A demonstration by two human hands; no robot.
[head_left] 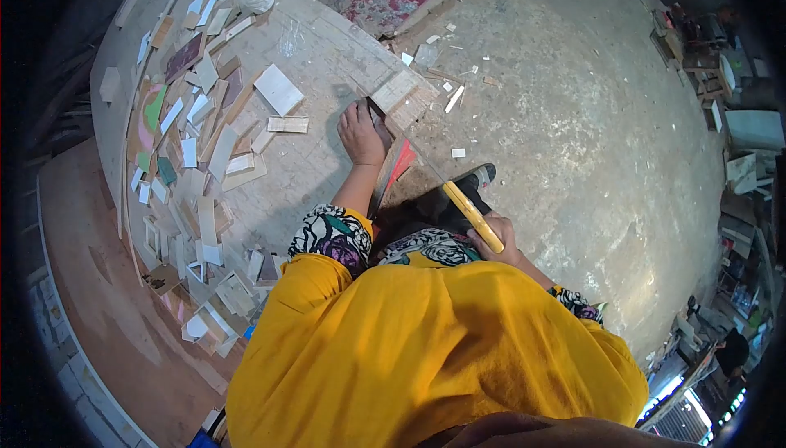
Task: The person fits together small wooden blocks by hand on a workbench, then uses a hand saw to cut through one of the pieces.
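My right hand (502, 239) is closed on the long yellow handle of a handsaw (472, 214). Its thin blade slants up and left from the handle to the corner of the worktable (315, 47). My left hand (360, 134) rests at the table's edge, fingers curled against a dark brown piece of wood (379, 123). Just beyond the fingers lies a pale wooden block (395, 90) at the corner. A red piece (401, 161) shows beside the left wrist, below the dark wood. The exact contact between blade and wood is hard to make out.
Many wood offcuts (221, 153) are heaped on the table's left side, with a white square piece (279, 90) nearer my hand. Small scraps (454, 98) lie on the concrete floor (573, 120). A black shoe (475, 179) is under the saw. Clutter (741, 174) lines the right.
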